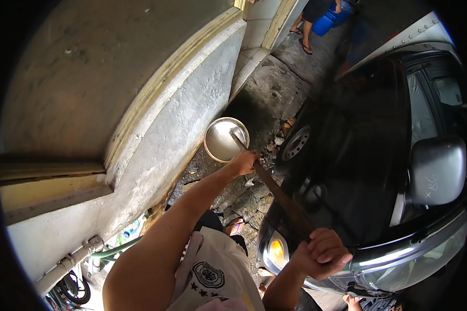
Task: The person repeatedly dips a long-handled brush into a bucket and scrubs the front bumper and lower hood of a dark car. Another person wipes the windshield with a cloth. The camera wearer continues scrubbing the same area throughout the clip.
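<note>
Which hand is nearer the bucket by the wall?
Left: the left hand grips the pole close to the bucket; the right hand holds the pole farther from it.

Black vehicle (366, 171) right; pale wall (187, 90) left; blue container (324, 24) beside other person's legs (306, 34); green hose (115, 250).

On your white shirt (234, 259), a dark crest (208, 274) is sitting above dark stars (202, 293), its fine detail showing too small for you to read. On the car (358, 202), the side mirror (448, 168) is carrying short, pale handwritten marks (430, 185), slanting upward as you are facing them.
</note>
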Demonstrator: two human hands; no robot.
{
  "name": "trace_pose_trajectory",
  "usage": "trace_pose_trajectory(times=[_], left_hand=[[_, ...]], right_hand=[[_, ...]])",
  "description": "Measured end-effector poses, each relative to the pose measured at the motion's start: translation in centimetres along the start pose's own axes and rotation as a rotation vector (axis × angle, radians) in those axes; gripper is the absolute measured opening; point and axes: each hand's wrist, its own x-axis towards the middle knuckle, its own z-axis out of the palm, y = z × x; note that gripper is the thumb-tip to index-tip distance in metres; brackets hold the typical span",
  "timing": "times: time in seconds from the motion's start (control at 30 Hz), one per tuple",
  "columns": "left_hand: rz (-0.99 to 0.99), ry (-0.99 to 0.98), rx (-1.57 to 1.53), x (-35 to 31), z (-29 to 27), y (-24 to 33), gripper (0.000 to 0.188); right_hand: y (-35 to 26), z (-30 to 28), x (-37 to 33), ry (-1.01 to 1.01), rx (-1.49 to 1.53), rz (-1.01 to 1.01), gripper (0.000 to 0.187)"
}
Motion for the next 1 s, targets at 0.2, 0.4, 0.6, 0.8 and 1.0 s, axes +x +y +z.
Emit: trace_pose_trajectory(times=[0.2, 0.4, 0.6, 0.8, 1.0], left_hand=[[-0.094, -0.005, -0.010, 0.1, -0.8, -2.9, 0.031], [-0.196, 0.066, -0.072, -3.5, 0.0, -0.1, 0.029], [-0.202, 0.171, -0.231, -0.4, 1.7, 2.7, 0.030], [-0.061, 0.143, -0.174, 4.5, -0.2, -0.2, 0.054], [-0.226, 0.013, -0.063, 3.1, -2.3, -3.0, 0.038]], right_hand=[[4.1, 1.2, 4.8, -0.025, 0.156, 0.111, 0.053], [3.9, 3.3, 9.3, -0.233, 0.084, 0.219, 0.054], [1.7, 6.1, 9.2, -0.370, -0.083, 0.130, 0.057], [2.8, 6.5, 7.8, -0.272, -0.016, -0.007, 0.053], [6.8, 4.1, 7.2, -0.168, 0.285, 0.113, 0.055]])
